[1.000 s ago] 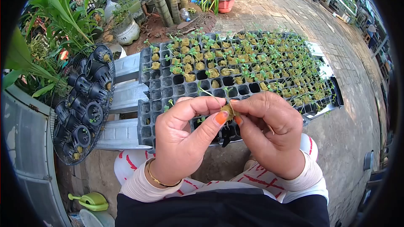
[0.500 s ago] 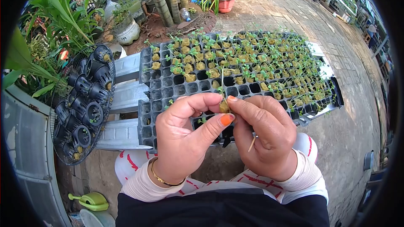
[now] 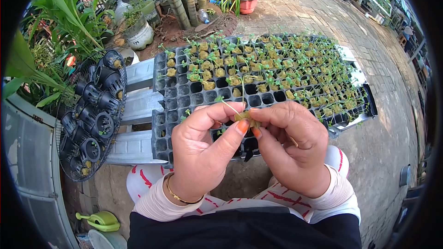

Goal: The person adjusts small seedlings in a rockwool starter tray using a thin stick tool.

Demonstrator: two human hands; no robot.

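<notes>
A seedling in a small brownish plug (image 3: 242, 116) is pinched between both my hands above the tray. My left hand (image 3: 199, 152) grips the plug with thumb and forefinger, and the pale stem slants up to the left, ending in small green leaves. From the other side, my right hand (image 3: 297, 150) pinches the plug with its fingertips. A thin wooden stick (image 3: 294, 142) shows partly from the curled fingers of that hand. Beneath is a black seedling tray (image 3: 171, 103), with many sprouted plugs toward the back and right and bare cells at the near left.
An oval wire basket of black net pots (image 3: 102, 124) stands at the left. The tray rests on a metal slatted stand (image 3: 134, 147). A green watering can (image 3: 99, 220) sits on the ground at lower left. Potted plants (image 3: 138, 32) and trunks line the back left.
The plug has turned from upright to tilted, and its stem now leans left over my left forefinger. My right thumb has shifted lower, beside the plug.
</notes>
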